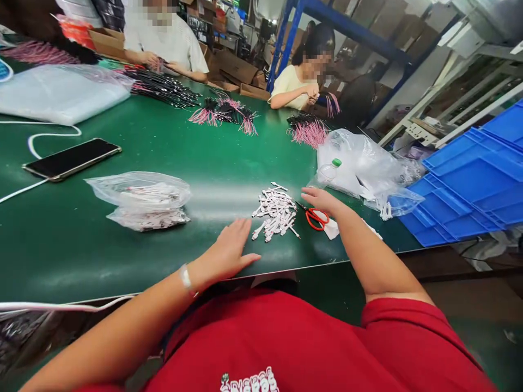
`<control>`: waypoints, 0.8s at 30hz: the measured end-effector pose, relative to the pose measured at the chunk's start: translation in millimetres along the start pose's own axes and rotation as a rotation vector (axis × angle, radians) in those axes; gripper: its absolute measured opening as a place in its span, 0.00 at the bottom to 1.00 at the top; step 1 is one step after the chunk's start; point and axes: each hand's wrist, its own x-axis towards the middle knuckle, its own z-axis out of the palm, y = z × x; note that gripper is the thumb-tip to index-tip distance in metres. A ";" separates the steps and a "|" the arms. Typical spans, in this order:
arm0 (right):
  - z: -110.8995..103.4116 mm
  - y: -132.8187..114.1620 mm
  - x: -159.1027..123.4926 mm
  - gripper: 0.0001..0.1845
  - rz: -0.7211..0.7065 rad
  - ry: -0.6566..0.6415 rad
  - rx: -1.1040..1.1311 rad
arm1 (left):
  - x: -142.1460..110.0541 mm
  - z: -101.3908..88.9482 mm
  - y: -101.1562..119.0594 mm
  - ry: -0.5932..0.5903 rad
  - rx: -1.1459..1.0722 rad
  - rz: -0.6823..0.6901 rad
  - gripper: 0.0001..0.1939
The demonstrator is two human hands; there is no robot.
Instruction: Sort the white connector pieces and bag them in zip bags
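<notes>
The left hand is lying open and palm down on the smooth green bench, its fingers spread and holding nothing. Just right of its fingertips, a loose heap of small white flat plastic-tagged pieces is spreading across the bench, the pieces criss-crossing one another. The right hand is resting open beside the heap's far right edge, its fingers extended and gripping nothing. Just below that hand, a pair of scissors with red plastic loop handles and slim steel blades is lying with its blades pointing toward the heap. Well left of the left hand, a clear plastic bag of similar white pieces is sitting near a black glossy smartphone. Beyond the right hand, a crumpled clear plastic bag is lying beside stacked blue ribbed plastic trays.
</notes>
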 end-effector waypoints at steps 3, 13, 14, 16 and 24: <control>25.5 -13.5 22.3 0.26 -0.032 0.015 0.029 | 41.1 25.3 36.9 -0.034 0.237 0.012 0.51; 90.6 -62.6 52.6 0.20 -0.295 0.059 0.045 | 94.5 35.1 13.9 0.011 0.394 0.384 0.22; 95.4 -68.6 50.5 0.20 -0.341 0.048 0.059 | 92.2 28.3 6.3 0.027 0.382 0.395 0.20; 102.6 -80.1 47.4 0.18 -0.437 0.030 0.110 | 86.0 17.1 -5.8 0.047 0.348 0.413 0.18; 95.7 -89.7 38.7 0.13 -0.597 -0.002 0.112 | 57.5 -13.3 -30.0 0.219 0.166 0.217 0.19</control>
